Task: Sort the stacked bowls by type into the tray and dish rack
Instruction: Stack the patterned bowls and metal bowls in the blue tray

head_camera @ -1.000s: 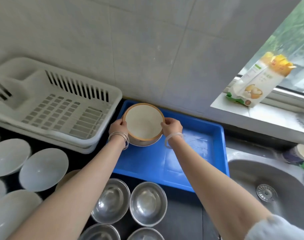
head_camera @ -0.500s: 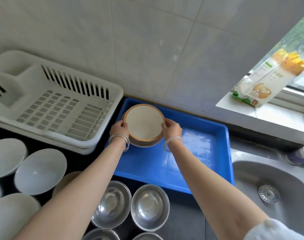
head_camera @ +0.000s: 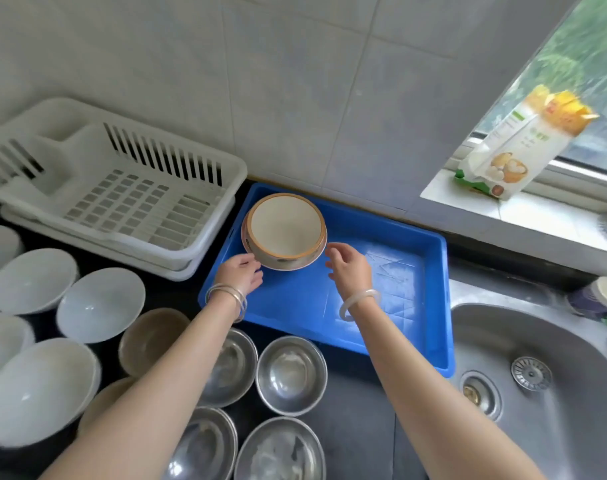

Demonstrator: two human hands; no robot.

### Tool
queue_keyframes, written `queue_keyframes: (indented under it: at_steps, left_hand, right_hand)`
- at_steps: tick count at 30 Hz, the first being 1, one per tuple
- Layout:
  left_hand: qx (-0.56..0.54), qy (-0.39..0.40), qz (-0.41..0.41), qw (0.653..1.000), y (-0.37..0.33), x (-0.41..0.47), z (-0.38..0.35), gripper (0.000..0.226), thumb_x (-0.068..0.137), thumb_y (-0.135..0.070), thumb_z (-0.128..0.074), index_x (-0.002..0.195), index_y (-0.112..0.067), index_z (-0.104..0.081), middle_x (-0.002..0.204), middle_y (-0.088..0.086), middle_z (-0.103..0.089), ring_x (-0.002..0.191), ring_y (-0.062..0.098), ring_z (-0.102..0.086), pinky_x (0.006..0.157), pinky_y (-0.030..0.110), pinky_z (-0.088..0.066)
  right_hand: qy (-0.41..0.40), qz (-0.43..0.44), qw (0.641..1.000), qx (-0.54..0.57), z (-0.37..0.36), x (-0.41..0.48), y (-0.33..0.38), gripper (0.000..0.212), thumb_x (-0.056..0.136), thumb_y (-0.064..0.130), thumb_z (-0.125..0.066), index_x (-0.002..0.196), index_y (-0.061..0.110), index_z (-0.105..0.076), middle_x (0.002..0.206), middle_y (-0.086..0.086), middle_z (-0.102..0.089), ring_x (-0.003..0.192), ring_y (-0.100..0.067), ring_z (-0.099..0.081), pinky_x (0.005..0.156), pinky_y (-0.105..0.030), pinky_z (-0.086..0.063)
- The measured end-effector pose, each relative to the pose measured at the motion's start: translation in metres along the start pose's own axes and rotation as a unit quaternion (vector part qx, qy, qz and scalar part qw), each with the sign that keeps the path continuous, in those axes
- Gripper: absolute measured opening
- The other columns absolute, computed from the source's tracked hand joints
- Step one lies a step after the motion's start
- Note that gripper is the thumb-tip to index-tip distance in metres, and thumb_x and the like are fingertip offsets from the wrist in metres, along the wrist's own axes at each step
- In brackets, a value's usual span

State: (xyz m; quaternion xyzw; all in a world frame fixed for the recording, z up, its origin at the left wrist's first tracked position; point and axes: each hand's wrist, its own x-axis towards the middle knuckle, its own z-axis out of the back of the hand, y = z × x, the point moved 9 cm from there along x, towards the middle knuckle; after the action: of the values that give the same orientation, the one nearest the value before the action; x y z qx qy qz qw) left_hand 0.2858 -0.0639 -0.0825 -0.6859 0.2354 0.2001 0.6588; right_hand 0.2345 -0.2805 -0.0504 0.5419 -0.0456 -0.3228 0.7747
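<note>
A cream bowl with an orange-brown rim [head_camera: 284, 230] rests in the far left corner of the blue tray [head_camera: 392, 289], seemingly nested on another bowl. My left hand [head_camera: 241, 271] hovers just off its near left side, fingers loosely curled, holding nothing. My right hand [head_camera: 349, 268] is open a little to the bowl's right, apart from it. The white dish rack [head_camera: 122, 192] stands left of the tray with nothing in it. White bowls [head_camera: 99, 303], steel bowls [head_camera: 290, 374] and a brown-rimmed bowl [head_camera: 149, 337] sit on the dark counter in front.
A steel sink [head_camera: 537, 382] lies right of the tray. A carton [head_camera: 513, 143] stands on the window sill at the upper right. A tiled wall runs behind the tray and rack. Small items [head_camera: 603, 299] sit at the sink's far edge.
Both hands held the cream bowl at its sides over the tray corner. Now the bowl rests in the tray, and both hands have let go and drawn back toward me.
</note>
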Motion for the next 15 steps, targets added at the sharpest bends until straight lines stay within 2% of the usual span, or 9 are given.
queue_keyframes:
  at_steps: [3,6,8,11,13,15]
  left_hand:
    - [0.006,-0.008,0.009,1.0,0.024,-0.042,0.012,0.032,0.092,0.0,-0.047,0.123,0.006,-0.05,0.09,0.013,-0.058,0.072,0.015,-0.057,0.055,0.011,-0.051]
    - [0.048,-0.016,0.021,0.999,0.058,-0.08,0.026,0.027,0.09,0.0,-0.05,0.116,0.005,-0.055,0.089,0.012,-0.06,0.071,0.011,-0.056,0.05,0.007,-0.047]
    - [0.103,-0.02,0.024,0.994,0.081,-0.102,0.037,0.026,0.088,-0.002,-0.054,0.113,0.003,-0.059,0.091,0.013,-0.064,0.072,0.015,-0.058,0.055,0.008,-0.048]
    - [0.218,-0.023,0.015,0.976,0.11,-0.13,0.05,0.024,0.084,-0.005,-0.059,0.108,-0.003,-0.065,0.103,0.016,-0.069,0.096,0.027,-0.064,0.085,0.027,-0.049]
    - [0.25,0.0,0.018,0.968,0.126,-0.142,0.051,0.027,0.083,0.0,-0.058,0.109,-0.002,-0.063,0.111,0.018,-0.067,0.101,0.023,-0.062,0.087,0.028,-0.046]
    - [0.26,0.012,0.026,0.965,0.136,-0.148,0.05,0.03,0.083,0.005,-0.056,0.112,0.0,-0.061,0.116,0.02,-0.064,0.106,0.025,-0.061,0.089,0.029,-0.047]
  right_hand:
    - [0.023,0.008,0.999,0.038,0.008,-0.037,-0.014,0.02,0.09,0.019,-0.045,0.087,0.027,-0.064,0.081,0.008,-0.068,0.077,-0.012,-0.067,0.073,-0.035,-0.054]
    - [0.044,-0.003,0.998,0.048,0.016,-0.07,-0.037,0.026,0.09,0.016,-0.045,0.076,0.03,-0.063,0.073,0.009,-0.068,0.066,-0.008,-0.065,0.062,-0.026,-0.05]
    - [0.057,-0.029,0.997,0.034,0.019,-0.091,-0.06,0.025,0.088,0.015,-0.048,0.071,0.027,-0.063,0.069,0.007,-0.068,0.061,-0.009,-0.064,0.063,-0.03,-0.05]
    - [0.074,-0.072,0.993,-0.053,0.021,-0.118,-0.101,0.016,0.085,0.021,-0.051,0.074,0.023,-0.063,0.072,0.004,-0.07,0.067,-0.015,-0.065,0.071,-0.035,-0.053]
    - [0.084,-0.093,0.984,-0.125,0.022,-0.132,-0.124,0.014,0.083,0.025,-0.051,0.087,0.023,-0.064,0.083,0.003,-0.07,0.075,-0.018,-0.066,0.072,-0.031,-0.052]
    - [0.109,-0.11,0.977,-0.145,0.015,-0.142,-0.138,0.02,0.084,0.028,-0.053,0.1,0.021,-0.062,0.09,0.004,-0.068,0.078,-0.019,-0.066,0.07,-0.028,-0.053]
